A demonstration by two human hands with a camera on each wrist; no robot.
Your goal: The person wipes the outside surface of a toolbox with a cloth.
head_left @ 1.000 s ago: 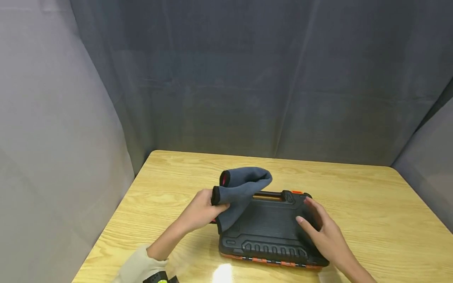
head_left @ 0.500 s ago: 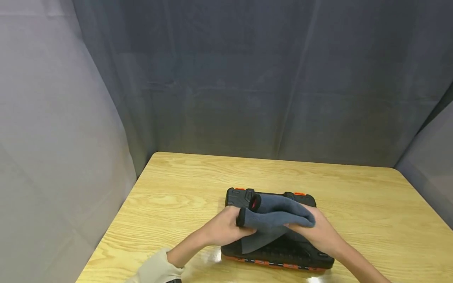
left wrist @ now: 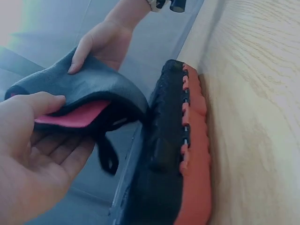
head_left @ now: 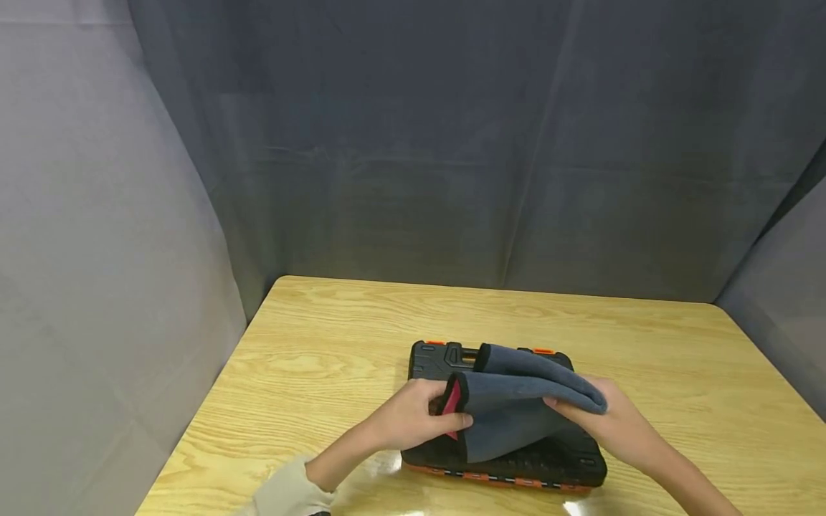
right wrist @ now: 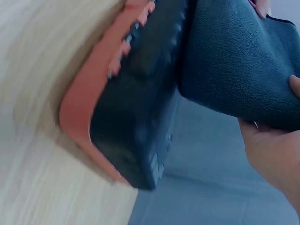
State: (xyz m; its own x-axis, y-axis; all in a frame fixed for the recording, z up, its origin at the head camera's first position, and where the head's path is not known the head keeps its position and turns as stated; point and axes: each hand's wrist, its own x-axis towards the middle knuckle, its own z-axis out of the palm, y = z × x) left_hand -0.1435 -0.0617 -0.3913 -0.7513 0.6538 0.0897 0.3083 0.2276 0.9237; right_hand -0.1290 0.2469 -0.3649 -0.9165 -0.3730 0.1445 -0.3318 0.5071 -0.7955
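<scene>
A soft grey-blue cloth with black-bound edges and a pink inner side is held folded over the black case. My left hand pinches its left edge, thumb on the outside. At the right fold, my right hand grips the cloth with the thumb on the near side. In the left wrist view the bound edge gapes between the layers, showing the pink side, and a small black loop hangs below. The right wrist view shows the cloth close beside the case's top. The cloth and hands hide much of the lid.
The case lies on a wood-grain table, its orange lower shell and hinges toward me. Grey curtains stand behind the table and at both sides.
My right hand has left its place over the case's right side and taken hold of the cloth's right end. The cloth and left hand have moved right and lower, and the cloth is spread wider.
</scene>
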